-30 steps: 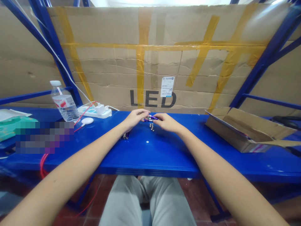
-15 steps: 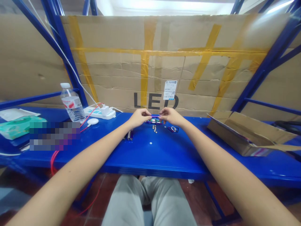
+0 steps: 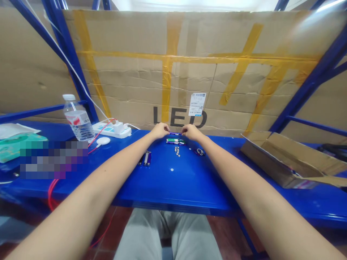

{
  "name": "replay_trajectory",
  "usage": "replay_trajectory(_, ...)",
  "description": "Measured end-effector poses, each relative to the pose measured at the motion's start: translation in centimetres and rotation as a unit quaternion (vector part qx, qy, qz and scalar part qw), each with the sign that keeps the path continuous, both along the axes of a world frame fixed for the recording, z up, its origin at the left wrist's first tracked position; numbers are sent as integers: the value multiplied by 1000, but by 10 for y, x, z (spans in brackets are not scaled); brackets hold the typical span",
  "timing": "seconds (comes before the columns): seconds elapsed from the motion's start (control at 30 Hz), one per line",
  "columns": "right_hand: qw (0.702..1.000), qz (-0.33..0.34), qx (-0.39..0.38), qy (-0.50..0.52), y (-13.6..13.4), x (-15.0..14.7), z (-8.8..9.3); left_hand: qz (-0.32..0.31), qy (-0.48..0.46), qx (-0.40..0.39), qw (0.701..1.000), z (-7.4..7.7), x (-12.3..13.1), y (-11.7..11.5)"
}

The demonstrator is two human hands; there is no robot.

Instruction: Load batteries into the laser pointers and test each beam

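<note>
I get a bright, even picture. Light comes from above and beyond the fingers, where a white strip along the top edge is blown out. The taped brown cardboard sheet (image 3: 189, 83) behind them washes pale toward its upper right corner. The glossy blue metal shelf top (image 3: 173, 187) carries soft sheen nearer than the fingers, and shadows are faint. The blue steel frame posts (image 3: 67, 61) bow at the edges. The thin purple tube (image 3: 175, 133), pinched between my left hand (image 3: 159, 130) and right hand (image 3: 191, 131), is too small to resolve.
</note>
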State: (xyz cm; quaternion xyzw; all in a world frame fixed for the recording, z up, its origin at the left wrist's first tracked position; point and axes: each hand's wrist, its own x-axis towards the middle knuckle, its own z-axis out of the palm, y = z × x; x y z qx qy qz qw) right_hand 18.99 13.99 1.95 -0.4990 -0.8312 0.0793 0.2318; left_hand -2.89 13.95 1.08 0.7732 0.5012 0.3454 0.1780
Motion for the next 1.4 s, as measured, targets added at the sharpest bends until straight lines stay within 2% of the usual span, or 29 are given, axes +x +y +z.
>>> replay_trajectory(0.13, 999, 21, -13, -46, 7, -6, -7, -19, 30, -29, 999, -6, -1, 12)
replay_trajectory(0.33, 996, 62, -24, -55, 8, -1, -13, -86, 94, -51, 991, -7, -4, 16)
replay_trajectory(0.63, 994, 73, -57, -52, 1, 5, -11, -94, 89, -73, 989, -8, -4, 17)
replay_trajectory(0.7, 996, 58, -46, -51, -5, 6, -10, -80, 89, -36, 992, -6, -2, 9)
replay_trajectory(0.77, 999, 42, -20, -26, -14, 6, -8, -72, 98, 53, 991, -2, 0, -6)
replay_trajectory(0.83, 999, 35, 22, 33, -27, 5, -4, -85, 117, 142, 979, 4, 3, -24)
replay_trajectory(0.9, 991, 44, 65, 108, -43, 2, 0, -117, 140, 173, 968, 9, 6, -42)
replay_trajectory(1.03, 970, 99, 140, 173, -78, -13, 9, -122, 160, 171, 965, 16, 16, -68)
replay_trajectory(1.1, 961, 89, 190, 180, -92, -28, 13, -116, 145, 149, 971, 16, 24, -77)
replay_trajectory(1.2, 956, 77, 211, 190, -104, -50, 18, -145, 105, 119, 977, 12, 37, -90)
replay_trajectory(1.3, 964, 84, 156, 200, -103, -57, 18, -154, 104, 112, 976, 10, 42, -103)
replay_trajectory(1.4, 972, 68, 77, 210, -96, -43, 13, -163, 117, 111, 973, 13, 41, -112)
